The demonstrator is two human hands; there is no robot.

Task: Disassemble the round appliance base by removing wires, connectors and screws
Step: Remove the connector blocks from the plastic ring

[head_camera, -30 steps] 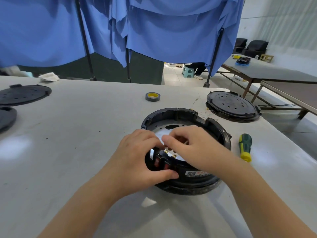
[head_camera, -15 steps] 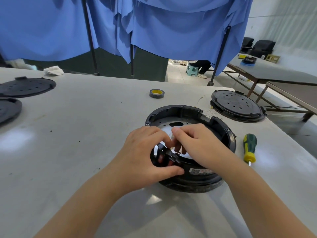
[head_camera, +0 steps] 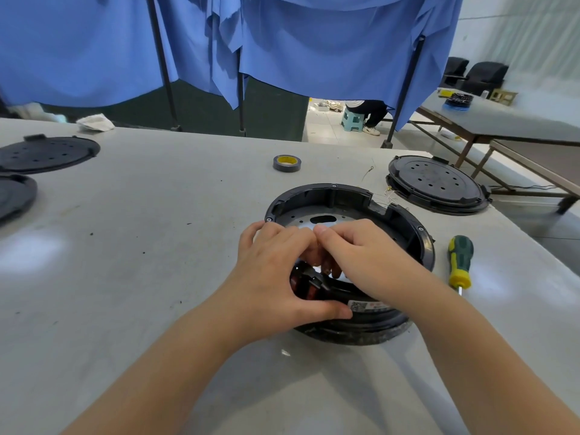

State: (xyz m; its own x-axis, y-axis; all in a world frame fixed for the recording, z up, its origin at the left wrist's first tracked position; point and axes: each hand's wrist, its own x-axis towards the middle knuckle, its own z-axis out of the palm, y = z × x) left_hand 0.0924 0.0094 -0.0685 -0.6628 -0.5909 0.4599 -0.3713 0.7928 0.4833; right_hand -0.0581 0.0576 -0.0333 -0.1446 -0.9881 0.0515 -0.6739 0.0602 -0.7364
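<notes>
The round black appliance base [head_camera: 405, 224] lies open side up on the grey table [head_camera: 157, 246], with a perforated metal plate inside. My left hand [head_camera: 276, 274] grips its near-left rim, thumb pressed on the outer wall beside a white label [head_camera: 368, 306], fingers curled over into the inside. My right hand [head_camera: 370, 262] reaches in from the right, its fingers curled down at a black and red connector block [head_camera: 309, 284] on the near inner wall. What the fingertips pinch is hidden. Thin loose wires [head_camera: 389, 193] trail from the far-right rim.
A green and yellow screwdriver [head_camera: 459, 262] lies right of the base. A black round cover [head_camera: 436, 183] sits at the back right, a roll of tape [head_camera: 287, 163] behind the base, two more black covers [head_camera: 47, 153] at the far left. Blue curtains hang behind the table.
Both hands stay at the connector block on the near inner wall, shifting slightly deeper into the base. The camera view has drifted a little; the base has not moved on the table.
</notes>
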